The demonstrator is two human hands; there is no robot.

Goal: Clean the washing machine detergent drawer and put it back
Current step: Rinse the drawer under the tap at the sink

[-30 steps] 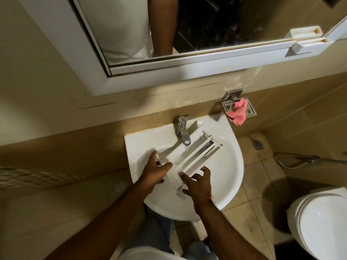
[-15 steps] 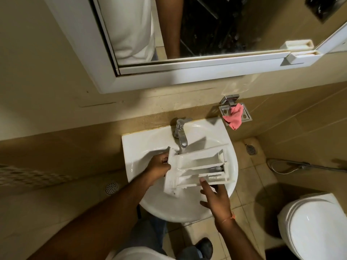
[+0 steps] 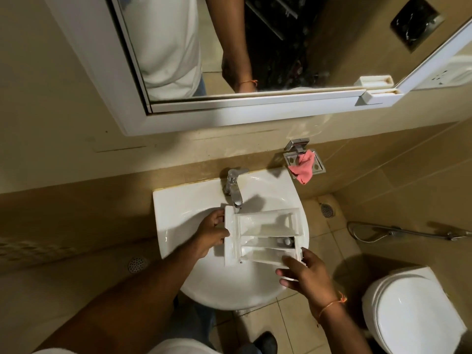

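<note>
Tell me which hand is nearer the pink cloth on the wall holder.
Right. The right hand holds the drawer at its near right corner, below the pink cloth; the left hand grips the drawer's far-left end, farther away.

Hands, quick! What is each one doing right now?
Left hand: grips the front end of the detergent drawer over the sink.
Right hand: fingers hold the drawer's far corner.

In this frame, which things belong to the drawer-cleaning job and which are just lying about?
Part of the job: detergent drawer, left hand gripping its front end, right hand at its back corner, tap, sink.

Just lying about: pink cloth, toilet, hand sprayer, mirror.
</note>
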